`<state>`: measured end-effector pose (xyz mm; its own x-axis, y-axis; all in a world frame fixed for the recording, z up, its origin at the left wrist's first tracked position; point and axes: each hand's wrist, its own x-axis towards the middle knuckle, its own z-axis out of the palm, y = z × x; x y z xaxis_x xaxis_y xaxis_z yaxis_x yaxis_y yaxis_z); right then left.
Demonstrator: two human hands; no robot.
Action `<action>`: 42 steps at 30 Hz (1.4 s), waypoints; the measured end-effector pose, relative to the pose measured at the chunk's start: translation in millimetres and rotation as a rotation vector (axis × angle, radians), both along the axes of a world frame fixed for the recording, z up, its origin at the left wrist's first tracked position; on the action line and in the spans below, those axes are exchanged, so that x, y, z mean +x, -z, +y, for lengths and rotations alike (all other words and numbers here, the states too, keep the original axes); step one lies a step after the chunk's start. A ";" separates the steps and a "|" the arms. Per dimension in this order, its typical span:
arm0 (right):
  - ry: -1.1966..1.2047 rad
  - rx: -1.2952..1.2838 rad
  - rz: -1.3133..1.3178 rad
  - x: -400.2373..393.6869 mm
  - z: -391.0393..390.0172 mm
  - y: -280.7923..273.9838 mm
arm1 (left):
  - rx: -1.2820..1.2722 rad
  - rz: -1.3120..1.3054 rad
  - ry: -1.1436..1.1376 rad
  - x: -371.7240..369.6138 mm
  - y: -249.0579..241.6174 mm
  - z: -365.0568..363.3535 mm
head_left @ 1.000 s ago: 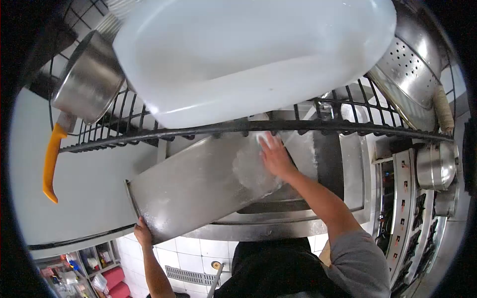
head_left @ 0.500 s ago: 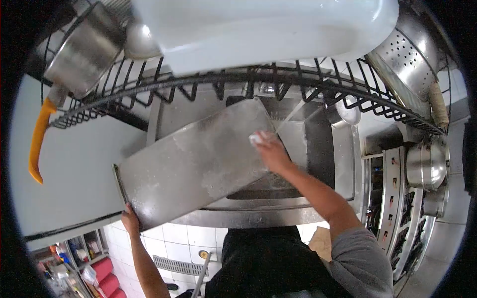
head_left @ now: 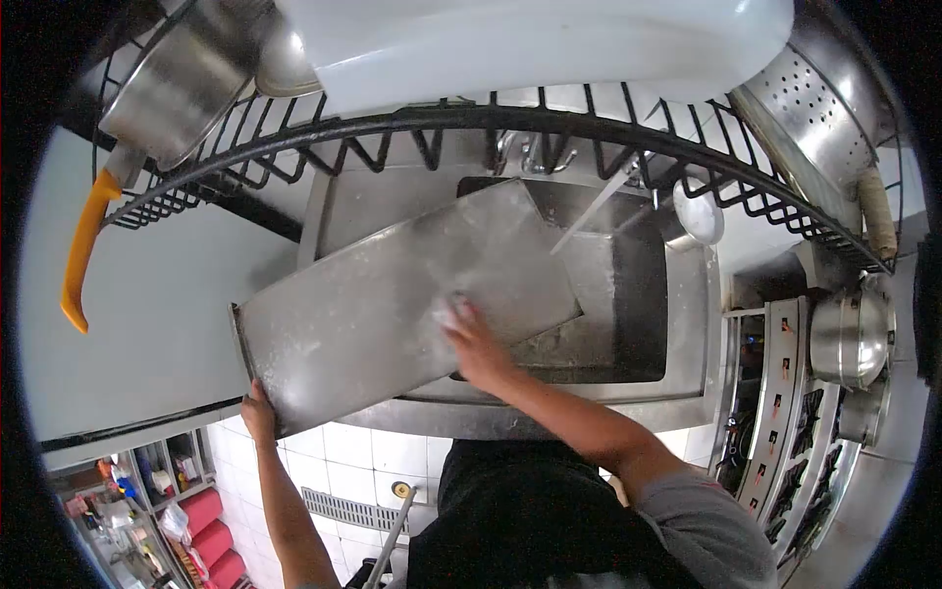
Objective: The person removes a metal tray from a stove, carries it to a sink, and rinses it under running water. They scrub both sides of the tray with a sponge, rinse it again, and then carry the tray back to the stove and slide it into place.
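Observation:
A long, flat stainless-steel panel [head_left: 363, 304] with wet streaks and raised edges lies tilted across the sink [head_left: 638, 304], its far end over the basin. My left hand [head_left: 259, 417] is closed round its near left corner; the thumb shows at the edge. My right hand [head_left: 481, 353] presses on the middle of the panel, its fingers closed over a small white wad [head_left: 451, 312]. Motion blurs the wad, so I cannot make out whether it is sponge or cloth. A thin pale spout or stream [head_left: 594, 209] slants down beside the panel's far right corner.
Overhead, a black wire rack [head_left: 442, 120] holds a large white tub [head_left: 549, 49], a pot [head_left: 186, 83] with an orange handle [head_left: 86, 245] and a perforated strainer [head_left: 800, 108]. Right stands a stove [head_left: 775, 393] with pots [head_left: 849, 339]. A white ladle-like bowl [head_left: 698, 211] hangs behind the sink.
My right hand has slid the white wad from near the panel's far right end toward its middle, left and nearer me. My left hand keeps its hold on the corner.

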<state>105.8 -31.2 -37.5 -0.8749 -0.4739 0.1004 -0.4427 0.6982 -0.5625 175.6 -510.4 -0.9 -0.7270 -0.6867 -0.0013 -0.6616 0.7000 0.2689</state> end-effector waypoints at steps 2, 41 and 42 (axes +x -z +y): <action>-0.005 -0.019 0.064 -14.6 -22.5 6.7 | -0.020 0.015 0.008 1.4 5.4 -2.2; 0.732 -0.102 0.311 -104.7 335.1 -89.3 | 0.033 0.210 0.121 -14.6 29.2 -3.8; 0.674 -0.032 0.286 -96.1 310.6 -81.2 | -0.002 -0.077 0.111 -16.9 34.3 -16.7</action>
